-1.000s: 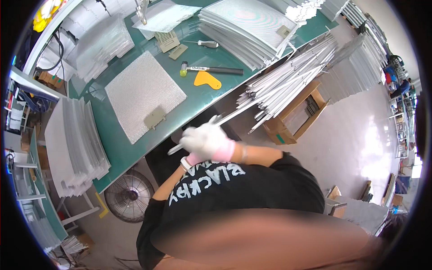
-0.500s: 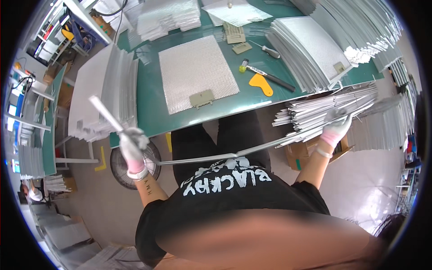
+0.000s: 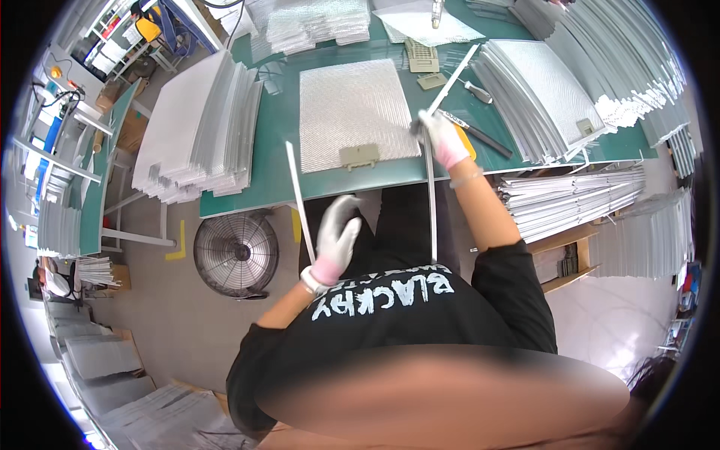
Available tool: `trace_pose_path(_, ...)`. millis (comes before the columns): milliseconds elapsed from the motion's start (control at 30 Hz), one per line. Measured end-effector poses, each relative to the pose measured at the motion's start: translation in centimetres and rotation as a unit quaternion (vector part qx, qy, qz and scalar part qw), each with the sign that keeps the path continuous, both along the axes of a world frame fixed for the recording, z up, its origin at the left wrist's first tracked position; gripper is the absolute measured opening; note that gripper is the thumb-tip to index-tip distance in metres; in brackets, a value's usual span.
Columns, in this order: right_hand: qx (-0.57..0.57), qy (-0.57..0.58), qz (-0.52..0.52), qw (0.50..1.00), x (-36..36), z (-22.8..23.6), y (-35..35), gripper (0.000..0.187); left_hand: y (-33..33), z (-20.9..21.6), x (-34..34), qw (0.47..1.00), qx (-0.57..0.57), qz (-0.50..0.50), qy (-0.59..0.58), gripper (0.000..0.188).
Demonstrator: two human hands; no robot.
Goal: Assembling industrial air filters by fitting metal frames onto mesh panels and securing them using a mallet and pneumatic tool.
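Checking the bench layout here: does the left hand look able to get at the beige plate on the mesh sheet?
Probably yes: the left hand looks open, and nothing visible blocks its way to the beige plate near the front of the green bench; the pale strip stands to the hand's left.

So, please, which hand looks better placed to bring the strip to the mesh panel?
Probably the right hand: it holds the strip beside the mesh panel, while the left hand is open, short of the table.
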State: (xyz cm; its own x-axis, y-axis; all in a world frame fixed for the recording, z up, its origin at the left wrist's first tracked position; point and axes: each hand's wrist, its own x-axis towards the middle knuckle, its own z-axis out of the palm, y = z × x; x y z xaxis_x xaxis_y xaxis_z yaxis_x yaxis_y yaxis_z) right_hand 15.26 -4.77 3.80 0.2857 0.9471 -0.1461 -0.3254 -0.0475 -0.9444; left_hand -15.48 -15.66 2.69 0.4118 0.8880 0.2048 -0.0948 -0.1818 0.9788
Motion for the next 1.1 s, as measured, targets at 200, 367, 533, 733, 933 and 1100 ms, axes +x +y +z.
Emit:
trace_pose_path(200,0.029,-0.280,0.051,0.958,-6.2,0.9,-10.1,0.044,2.2,-3.2,8.3,0.838,-0.429,-0.120,-0.314,0.049)
trace_pose_path(367,0.044,-0.146,-0.014,0.988,-7.2,-0.6,-13.1,0.061,7.8,-2.6,11.1,0.808,-0.396,-0.171,-0.402,0.028)
trace_pose_path(533,0.060,0.076,0.053,0.994,-7.7,-1.3,-11.3,0.059,14.2,-6.0,14.4,0.958,-0.142,-0.095,-0.232,0.028)
trace_pose_path(733,0.031,0.034,0.043,0.998,-8.1,-1.7,-11.7,0.059,14.1,-1.6,15.1,0.829,-0.376,-0.088,-0.404,0.032)
trace_pose_path(933,0.005,-0.070,0.004,0.998,-8.1,-0.6,-10.8,0.058,13.2,-1.7,15.4,0.859,-0.341,-0.046,-0.380,0.028)
trace_pose_path(1100,-0.004,-0.094,0.028,0.995,-8.0,0.3,-10.7,0.057,14.8,-4.4,14.8,0.968,-0.073,-0.026,-0.240,0.018)
